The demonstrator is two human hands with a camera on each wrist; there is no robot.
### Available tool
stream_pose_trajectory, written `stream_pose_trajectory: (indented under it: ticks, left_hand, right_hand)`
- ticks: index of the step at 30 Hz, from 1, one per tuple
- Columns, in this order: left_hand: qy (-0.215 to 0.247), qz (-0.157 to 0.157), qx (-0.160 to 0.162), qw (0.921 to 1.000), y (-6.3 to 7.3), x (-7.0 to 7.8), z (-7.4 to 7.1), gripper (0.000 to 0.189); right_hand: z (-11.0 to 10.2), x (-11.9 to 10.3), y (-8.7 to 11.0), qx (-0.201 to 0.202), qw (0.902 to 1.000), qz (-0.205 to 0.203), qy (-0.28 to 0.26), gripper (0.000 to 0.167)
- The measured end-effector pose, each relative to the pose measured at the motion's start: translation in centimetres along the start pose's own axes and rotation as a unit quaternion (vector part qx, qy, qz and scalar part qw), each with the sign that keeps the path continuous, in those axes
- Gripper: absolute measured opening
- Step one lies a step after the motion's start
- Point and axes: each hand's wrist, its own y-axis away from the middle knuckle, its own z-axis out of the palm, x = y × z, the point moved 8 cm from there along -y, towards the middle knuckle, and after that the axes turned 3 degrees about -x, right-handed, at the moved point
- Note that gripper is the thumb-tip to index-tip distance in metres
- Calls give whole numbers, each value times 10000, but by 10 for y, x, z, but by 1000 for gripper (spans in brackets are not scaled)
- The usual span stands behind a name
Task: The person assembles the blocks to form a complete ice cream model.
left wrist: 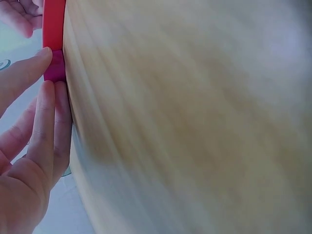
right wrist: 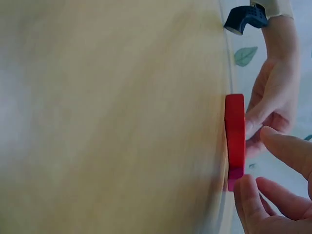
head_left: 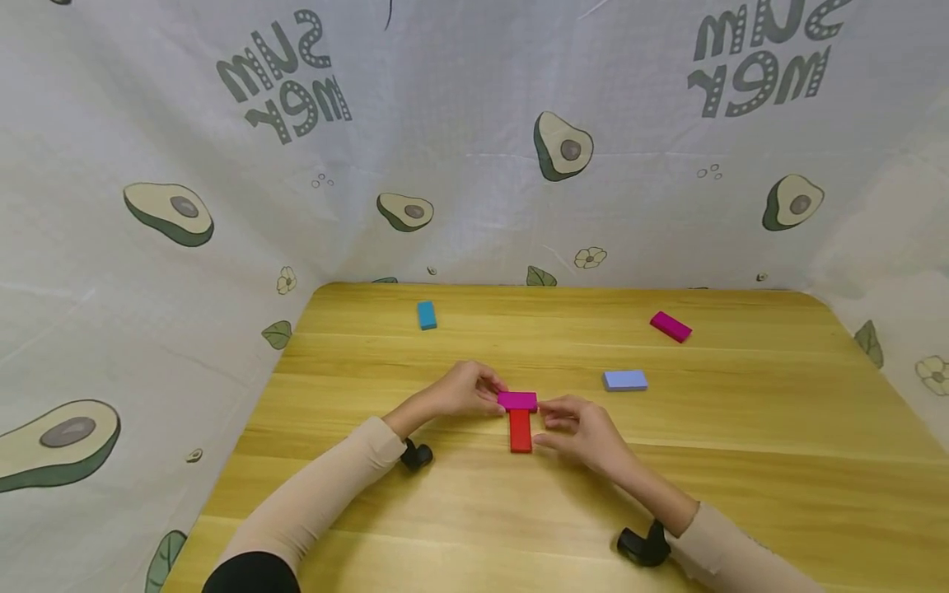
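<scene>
A magenta block (head_left: pixel 517 401) lies crosswise against the far end of a red block (head_left: pixel 521 431), the two forming a T on the table. My left hand (head_left: pixel 469 390) pinches the magenta block's left end; in the left wrist view the thumb (left wrist: pixel 41 61) is on one side and two fingertips on the other. At its right end is my right hand (head_left: pixel 586 432), with fingertips (right wrist: pixel 247 185) touching the block in the right wrist view. The right thumb (right wrist: pixel 282 144) stands apart from the fingers, beside the red block.
A blue block (head_left: pixel 427 315) lies at the back left of the wooden table (head_left: pixel 356 362). Toward the right are a lavender block (head_left: pixel 625 380) and, farther back, another magenta block (head_left: pixel 670 327). A white cloth (head_left: pixel 474 214) printed with avocados hangs behind the table.
</scene>
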Motion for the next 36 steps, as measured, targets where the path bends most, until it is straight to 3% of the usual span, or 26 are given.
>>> stream_pose_trajectory:
  ticks: [7,15,24,36]
  left_hand:
    - [60,-62,-28,10000,1,0,0,28]
    - [105,-77,-25,9999,1,-1,0,30]
    - [109,-119,-3,9999,3,1,-1,30]
    - [143,-88,-35,9999,-1,-1,1,28]
  right_hand:
    - [-17,-2,-2,157,9995,70,246,37]
    - [-51,-3,-5,482,9974,-130,527,37]
    - [-93,5,-8,896,9952,35,404,40]
    - [-123,11,-6,1127,9922,123,519,43]
